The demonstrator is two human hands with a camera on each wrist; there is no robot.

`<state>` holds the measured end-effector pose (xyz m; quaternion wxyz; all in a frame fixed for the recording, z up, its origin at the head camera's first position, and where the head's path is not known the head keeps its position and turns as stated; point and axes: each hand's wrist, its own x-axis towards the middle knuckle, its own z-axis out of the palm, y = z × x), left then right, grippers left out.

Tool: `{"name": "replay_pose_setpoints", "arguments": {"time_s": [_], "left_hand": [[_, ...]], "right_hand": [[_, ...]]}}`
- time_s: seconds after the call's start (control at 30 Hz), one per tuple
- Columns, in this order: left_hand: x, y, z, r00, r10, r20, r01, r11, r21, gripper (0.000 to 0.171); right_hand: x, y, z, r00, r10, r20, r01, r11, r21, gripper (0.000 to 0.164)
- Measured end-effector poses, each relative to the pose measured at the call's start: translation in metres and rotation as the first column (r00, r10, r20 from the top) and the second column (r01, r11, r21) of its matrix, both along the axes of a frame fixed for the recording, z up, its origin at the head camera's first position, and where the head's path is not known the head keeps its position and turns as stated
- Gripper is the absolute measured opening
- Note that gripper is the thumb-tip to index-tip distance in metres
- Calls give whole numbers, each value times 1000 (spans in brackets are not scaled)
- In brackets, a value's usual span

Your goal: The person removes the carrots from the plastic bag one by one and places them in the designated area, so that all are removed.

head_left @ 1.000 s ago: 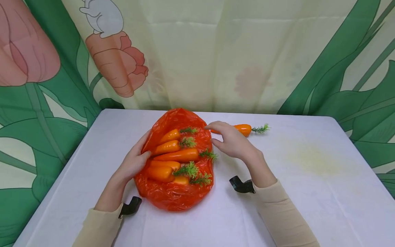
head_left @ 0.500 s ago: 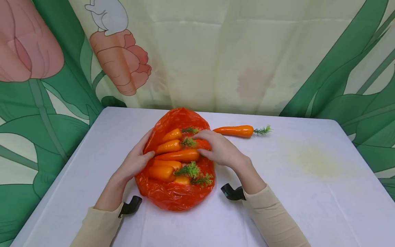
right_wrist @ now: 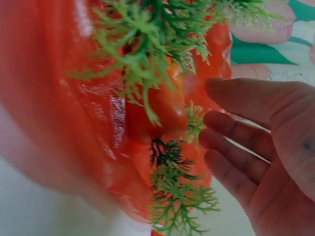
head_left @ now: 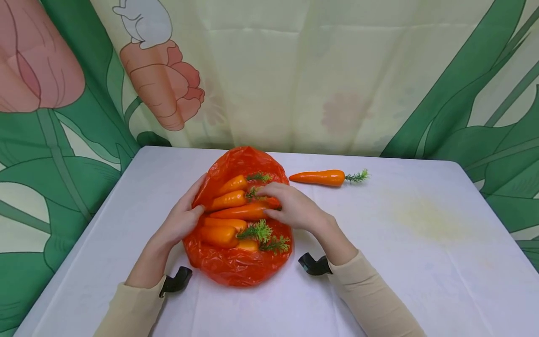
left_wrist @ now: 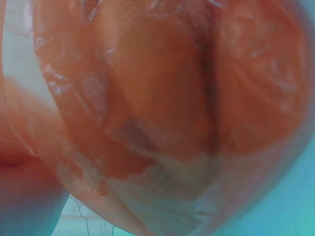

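Note:
An orange-red plastic bag (head_left: pixel 236 271) lies with its mouth spread, holding several orange carrots with green feathery tops. My left hand (head_left: pixel 178 222) grips the bag's left edge, thumb over the rim; in the left wrist view the translucent bag (left_wrist: pixel 162 98) fills most of the picture. Over the bag's right side is my right hand (head_left: pixel 292 206), its thumb and fingers spread around the top end of the middle carrot (head_left: pixel 240 213) and hiding its greens. In the right wrist view the fingers of my right hand (right_wrist: pixel 261 142) look loosely extended beside the green tops (right_wrist: pixel 179 191), gripping nothing visible.
One more carrot (head_left: pixel 320 178) lies outside the bag on the white-covered table (head_left: pixel 400 243), behind and right of the bag, its greens pointing right. A printed curtain (head_left: pixel 269 79) with a rabbit, flowers and leaves hangs behind the table.
My right hand has moved left and slightly down, away from the loose carrot and over the carrots in the bag. The left hand keeps its hold on the bag.

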<state>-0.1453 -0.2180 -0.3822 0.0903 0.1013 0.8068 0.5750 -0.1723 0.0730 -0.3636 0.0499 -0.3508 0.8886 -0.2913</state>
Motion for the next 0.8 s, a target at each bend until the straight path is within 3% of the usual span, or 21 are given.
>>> {"name": "replay_pose_setpoints", "arguments": {"time_s": [0.57, 0.8], "left_hand": [[0, -1, 2, 1000, -21, -5, 21, 1000, 2, 76], [-1, 0, -1, 999, -43, -6, 43, 999, 23, 76]], "right_hand": [[-1, -9, -11, 1000, -29, 4, 28, 988, 154, 41], [-1, -12, -20, 997, -34, -63, 48, 971, 232, 47]]}}
